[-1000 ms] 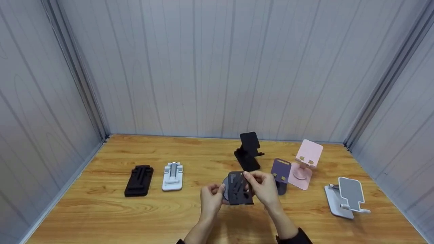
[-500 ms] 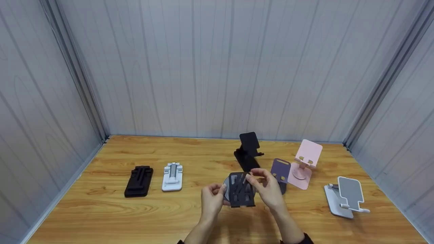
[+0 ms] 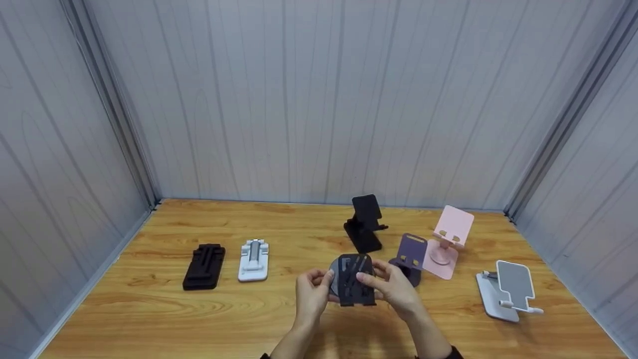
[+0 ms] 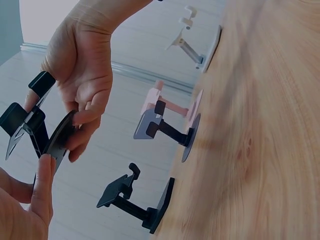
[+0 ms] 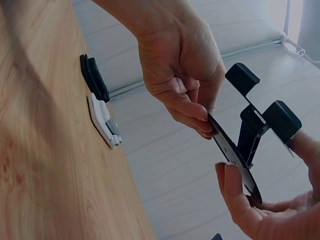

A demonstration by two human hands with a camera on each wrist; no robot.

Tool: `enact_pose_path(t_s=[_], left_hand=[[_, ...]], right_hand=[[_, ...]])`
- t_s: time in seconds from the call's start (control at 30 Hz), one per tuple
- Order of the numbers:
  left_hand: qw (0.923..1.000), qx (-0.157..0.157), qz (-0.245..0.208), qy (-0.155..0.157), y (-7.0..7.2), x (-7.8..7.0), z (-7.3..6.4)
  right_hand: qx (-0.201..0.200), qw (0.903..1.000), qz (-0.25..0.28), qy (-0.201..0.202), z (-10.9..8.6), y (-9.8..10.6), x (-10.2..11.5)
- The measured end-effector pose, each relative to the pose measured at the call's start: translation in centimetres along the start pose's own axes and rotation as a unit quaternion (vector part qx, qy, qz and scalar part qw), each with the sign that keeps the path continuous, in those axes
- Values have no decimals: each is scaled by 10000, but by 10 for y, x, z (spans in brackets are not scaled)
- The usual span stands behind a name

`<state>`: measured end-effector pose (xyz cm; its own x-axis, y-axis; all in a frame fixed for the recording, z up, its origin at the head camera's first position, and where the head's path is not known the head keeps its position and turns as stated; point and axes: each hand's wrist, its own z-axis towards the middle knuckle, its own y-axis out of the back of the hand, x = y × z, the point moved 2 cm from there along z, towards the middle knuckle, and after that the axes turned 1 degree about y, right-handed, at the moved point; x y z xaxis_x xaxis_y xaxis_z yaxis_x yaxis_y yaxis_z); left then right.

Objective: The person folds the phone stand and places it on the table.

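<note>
A black phone stand with a round base [image 3: 334, 279] and a cut-out plate [image 3: 349, 294] is held up over the table, in front of my body. My left hand [image 3: 311, 294] grips the left edge of the base, thumb on top and fingers below. On the other side my right hand [image 3: 398, 291] lays its thumb on the plate, its fingers behind the stand. From the right wrist view, the fingers of my right hand [image 5: 270, 215] bear on the underside of the base [image 5: 235, 160]. A short arm [image 5: 247, 137] joins base and plate, the two apart at an angle.
To the left lie a folded black stand [image 3: 204, 267] and a folded white stand [image 3: 254, 262]. Unfolded stands are on the right: black [image 3: 366, 214], purple [image 3: 412, 249], pink [image 3: 454, 224] and white with grey [image 3: 516, 284]. Pale panel walls [image 3: 319, 99] enclose the wooden table [image 3: 199, 319].
My right hand has let go of the plate's upper right edge and shifted down, its thumb now on the plate's face. My left hand keeps its grip, almost unmoved.
</note>
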<state>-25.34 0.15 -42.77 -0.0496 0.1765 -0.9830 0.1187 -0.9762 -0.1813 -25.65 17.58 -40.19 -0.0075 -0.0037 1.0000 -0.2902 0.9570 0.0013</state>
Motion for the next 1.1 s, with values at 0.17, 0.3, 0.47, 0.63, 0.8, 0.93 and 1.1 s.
enact_pose_path(t_s=[0.17, 0.3, 0.47, 0.63, 0.8, 0.93, 1.1], left_hand=[[9998, 182, -17, -76, 0, 3, 1], [9985, 511, -109, -180, -1, 4, 2], [9958, 901, -130, 20, -1, 2, 2], [9933, 1128, 2, 270, -2, -1, 2], [9911, 1284, 86, 347, -1, -2, 3], [9912, 1288, 72, 285, -1, -2, 4], [9926, 1175, 49, 304, -1, -3, 4]], right_hand=[[-183, 9998, 48, -45, -1, 1, -1], [-446, 9990, -42, -34, -1, 1, -2], [-658, 9978, -112, -31, 0, 3, -3], [-677, 9977, -98, -20, 0, 5, -2], [-651, 9979, 1, 3, 0, 6, -1], [-596, 9981, 125, -20, 0, 7, -2], [-521, 9984, 202, -39, -1, 7, -3]])
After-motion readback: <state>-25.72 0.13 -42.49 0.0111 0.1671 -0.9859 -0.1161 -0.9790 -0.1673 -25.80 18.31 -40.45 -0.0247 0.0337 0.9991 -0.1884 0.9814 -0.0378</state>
